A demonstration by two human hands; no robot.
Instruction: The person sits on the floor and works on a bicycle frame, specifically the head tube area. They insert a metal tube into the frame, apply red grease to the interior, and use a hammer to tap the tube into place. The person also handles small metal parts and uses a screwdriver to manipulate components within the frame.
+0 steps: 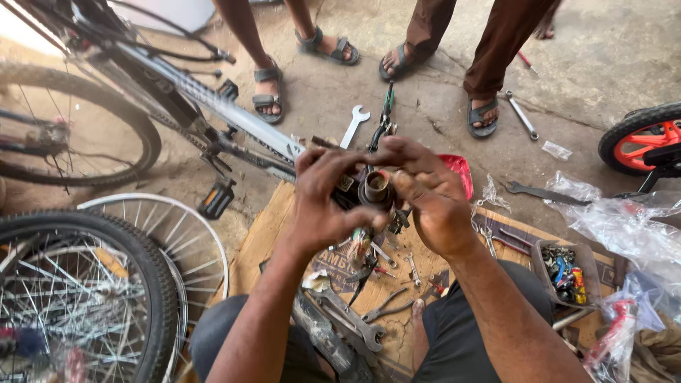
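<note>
Both my hands are raised over a flattened cardboard sheet [264, 241] and share one greasy metal bicycle part [374, 189], a short tube-shaped piece with a round open end facing up. My left hand [323, 202] wraps the part from the left, thumb stretched toward it. My right hand [433, 198] grips it from the right, fingers curled over the top. Parts of the piece are hidden behind my fingers.
Wrenches [353, 125], pliers [386, 113] and small tools lie on the cardboard and concrete. A bicycle frame [213, 106] and wheels [92, 298] stand at left. A small tray of bits [564, 269], plastic bags [624, 227] and a red-rimmed wheel [642, 138] sit right. Two people's sandalled feet [326, 46] stand ahead.
</note>
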